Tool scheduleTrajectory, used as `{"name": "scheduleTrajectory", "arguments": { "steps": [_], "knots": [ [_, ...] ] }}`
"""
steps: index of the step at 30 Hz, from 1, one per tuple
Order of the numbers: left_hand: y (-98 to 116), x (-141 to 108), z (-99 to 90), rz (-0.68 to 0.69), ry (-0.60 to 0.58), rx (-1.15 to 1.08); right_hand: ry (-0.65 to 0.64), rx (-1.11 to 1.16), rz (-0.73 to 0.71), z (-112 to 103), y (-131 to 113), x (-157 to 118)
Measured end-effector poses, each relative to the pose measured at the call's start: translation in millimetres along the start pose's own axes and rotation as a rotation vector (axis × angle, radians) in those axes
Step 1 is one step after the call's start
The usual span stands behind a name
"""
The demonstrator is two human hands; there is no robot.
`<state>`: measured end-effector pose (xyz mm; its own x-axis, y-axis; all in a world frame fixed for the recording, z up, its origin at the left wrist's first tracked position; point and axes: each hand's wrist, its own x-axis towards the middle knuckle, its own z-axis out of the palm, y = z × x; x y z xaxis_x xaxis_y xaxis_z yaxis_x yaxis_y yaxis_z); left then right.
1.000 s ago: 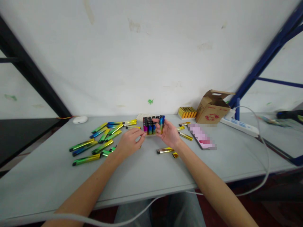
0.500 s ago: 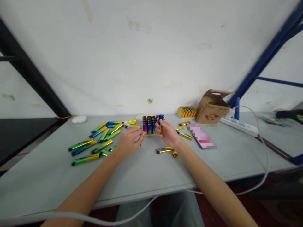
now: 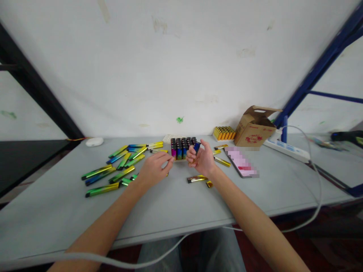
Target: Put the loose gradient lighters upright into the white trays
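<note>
My right hand (image 3: 202, 158) has its fingers wrapped round a dark blue lighter (image 3: 196, 146), tilted, with its upper end showing above the fingers. Just behind the hand stands a block of upright lighters (image 3: 179, 152) in several rows, with dark tops and shiny pink, blue and purple bodies. My left hand (image 3: 155, 165) is to the left of that block, thumb and fingertips pinched together. Whether anything is between those fingertips cannot be seen. Loose shiny green, yellow and blue lighters (image 3: 121, 175) lie scattered left of it. A gold lighter (image 3: 197, 179) lies in front of my right hand.
To the right are a phone (image 3: 238, 160), a tray of orange lighters (image 3: 224, 133), an opened cardboard box (image 3: 251, 130) and a white power strip (image 3: 287, 150). A white case (image 3: 94, 142) sits at the back left. A white cable (image 3: 320, 189) hangs over the front edge.
My right hand has tipped the blue lighter from upright to a slant and turned slightly, its fingers curling further round it. My left hand has hardly moved.
</note>
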<state>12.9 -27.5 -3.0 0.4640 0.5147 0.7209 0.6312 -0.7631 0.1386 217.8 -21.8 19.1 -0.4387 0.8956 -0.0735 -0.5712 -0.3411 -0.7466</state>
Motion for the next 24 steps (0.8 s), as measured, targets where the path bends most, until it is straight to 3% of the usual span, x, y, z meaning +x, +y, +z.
{"name": "scheduleTrajectory", "arguments": {
  "steps": [14,24],
  "knots": [
    [1.5,-0.3,1.4,0.041,-0.004,0.019,-0.143,0.008,0.114,-7.4,5.1,5.9],
    [1.9,-1.2,2.6,0.032,-0.025,0.019,-0.096,-0.017,0.095,-7.8,7.2,7.5]
  ]
}}
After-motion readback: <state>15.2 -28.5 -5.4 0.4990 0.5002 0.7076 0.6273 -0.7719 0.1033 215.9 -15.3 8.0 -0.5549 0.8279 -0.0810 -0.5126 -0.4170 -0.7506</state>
